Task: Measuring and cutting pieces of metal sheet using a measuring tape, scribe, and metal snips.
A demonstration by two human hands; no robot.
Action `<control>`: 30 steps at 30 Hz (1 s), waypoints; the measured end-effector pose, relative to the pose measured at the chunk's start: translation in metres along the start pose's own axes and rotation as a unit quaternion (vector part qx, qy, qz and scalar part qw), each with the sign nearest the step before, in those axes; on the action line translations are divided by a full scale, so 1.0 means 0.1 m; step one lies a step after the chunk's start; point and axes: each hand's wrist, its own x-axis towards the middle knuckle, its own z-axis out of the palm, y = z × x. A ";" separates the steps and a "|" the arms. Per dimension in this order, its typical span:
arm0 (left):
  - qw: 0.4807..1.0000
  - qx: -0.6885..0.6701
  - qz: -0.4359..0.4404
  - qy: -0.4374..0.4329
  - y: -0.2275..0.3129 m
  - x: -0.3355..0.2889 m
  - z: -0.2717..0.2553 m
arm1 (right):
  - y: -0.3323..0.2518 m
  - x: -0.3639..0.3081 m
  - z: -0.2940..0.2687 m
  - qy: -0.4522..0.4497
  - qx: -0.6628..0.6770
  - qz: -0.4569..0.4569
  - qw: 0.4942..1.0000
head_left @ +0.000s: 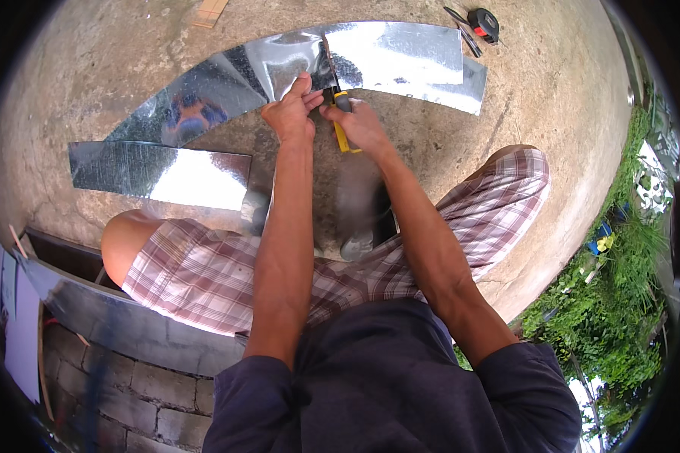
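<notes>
A long strip of shiny sheet metal [227, 87] lies bent across the concrete in front of me. My left hand [289, 113] is closed on its near edge, thumb uppermost, beside the cut. In my right hand [363, 124] are tin snips [341, 137] with yellow and black handles. Their blades point away from me across the strip, and the metal just left of them is buckled. Another piece of metal [473, 89] shows from under the strip's right end. Closer to me on the left lies a separate rectangular metal piece [98, 167].
A black and red tape measure [483, 25] sits at the far right, with slim dark pen-like tools [465, 32] beside it. A flat tan piece [209, 12] lies at the far edge. Green plants [597, 302] border the concrete on the right; a block wall [132, 385] stands lower left.
</notes>
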 end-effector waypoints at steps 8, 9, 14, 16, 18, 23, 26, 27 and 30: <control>1.000 0.000 0.005 -0.006 0.01 -0.01 0.01 | -0.11 -0.02 0.00 0.002 -0.050 0.000 0.999; 1.000 -0.001 0.002 -0.003 0.01 -0.02 0.01 | -0.12 -0.05 0.01 0.003 -0.035 0.013 0.999; 1.000 0.006 -0.002 0.004 0.02 -0.02 0.01 | -0.14 -0.06 0.03 0.011 -0.023 0.034 0.999; 1.000 0.008 -0.014 0.005 0.02 -0.03 0.01 | -0.13 -0.03 0.04 0.017 -0.041 0.006 0.999; 1.000 0.007 -0.004 0.003 0.03 -0.04 0.01 | -0.12 0.00 0.03 0.016 -0.045 0.008 0.999; 1.000 0.020 0.005 0.000 0.04 -0.06 0.00 | -0.10 0.04 0.01 0.022 -0.044 -0.005 0.999; 1.000 0.023 0.005 0.001 0.04 -0.06 0.01 | -0.12 0.06 0.00 0.007 -0.039 0.000 0.999; 1.000 0.022 0.003 0.003 0.04 -0.06 0.01 | -0.13 0.07 0.00 0.015 -0.052 -0.009 0.998; 1.000 0.022 0.001 0.010 0.03 -0.05 0.02 | -0.14 0.08 -0.02 0.020 -0.083 -0.016 0.996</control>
